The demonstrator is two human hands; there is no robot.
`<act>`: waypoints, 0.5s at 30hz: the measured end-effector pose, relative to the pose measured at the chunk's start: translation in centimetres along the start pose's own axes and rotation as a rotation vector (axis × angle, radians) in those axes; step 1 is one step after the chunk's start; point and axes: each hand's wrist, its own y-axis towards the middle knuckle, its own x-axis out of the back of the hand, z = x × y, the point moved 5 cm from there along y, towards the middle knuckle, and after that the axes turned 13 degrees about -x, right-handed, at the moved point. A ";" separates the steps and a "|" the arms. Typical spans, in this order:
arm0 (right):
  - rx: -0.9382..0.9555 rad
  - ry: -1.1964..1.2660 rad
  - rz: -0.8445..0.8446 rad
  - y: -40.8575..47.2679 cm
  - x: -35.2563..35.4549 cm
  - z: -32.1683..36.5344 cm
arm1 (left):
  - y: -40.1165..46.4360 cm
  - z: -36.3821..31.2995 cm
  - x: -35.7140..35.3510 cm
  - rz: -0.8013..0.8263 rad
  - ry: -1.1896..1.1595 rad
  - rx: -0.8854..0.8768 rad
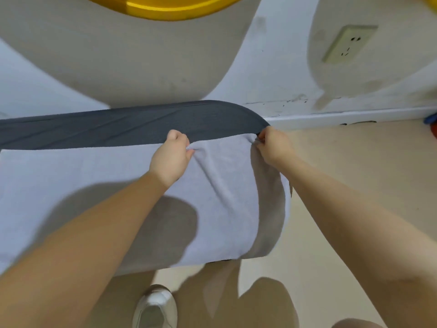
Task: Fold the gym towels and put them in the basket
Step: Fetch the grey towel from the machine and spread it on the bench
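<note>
Pale grey terry towel [99,185], soft and limp, spread over a dark grey padded surface [118,129], with its right end draping past the rounded edge and hanging toward the beige floor [343,185]. Left hand [170,157] at the far hem, fingers [186,147] curled under and pinching a bunch of cloth against the thumb; creases fanning from that pinch toward the near side. Right hand [272,145] just to the right of it, at the far right corner, fingers [260,140] likewise curled tight on the hem; exact fingertip placement hidden by the fold of cloth. Between the two grips, a short taut span of edge. Left of the left fingers, the rest of the hem lying flat and unheld.

Likely light, floppy, with no stiffness of its own: sags wherever unsupported, slides easily on the smooth cover beneath. Not fragile, not slippery in the grip, thanks to the nap. Best held at corners and along the hem, as now, so that the edge stays straight while carried over. Risk, judged from the overhang: hanging end dragging the cloth off toward the floor if both grips let go.

No basket identifiable; only a yellow curved rim [165,8] far beyond the fingers, nature uncertain. White shoe [156,308] below, near side. Wall socket [347,43] far right.
</note>
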 end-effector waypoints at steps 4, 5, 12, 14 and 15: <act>0.024 0.113 -0.091 1.3 2.0 -0.6 | 0.7 -0.4 0.7 -0.092 -0.050 0.057; 0.008 0.185 -0.124 1.5 2.3 -1.0 | 1.0 -0.5 0.9 -0.147 -0.095 0.076; -0.183 0.376 -0.012 0.3 1.6 -6.3 | 0.1 -5.0 -1.1 -0.124 -0.049 -0.079; -0.301 0.499 0.127 -0.7 1.2 -8.2 | -0.7 -8.3 -2.3 -0.049 -0.029 -0.239; -0.339 0.579 0.204 -1.5 0.8 -9.0 | -1.1 -10.0 -2.9 -0.021 -0.036 -0.314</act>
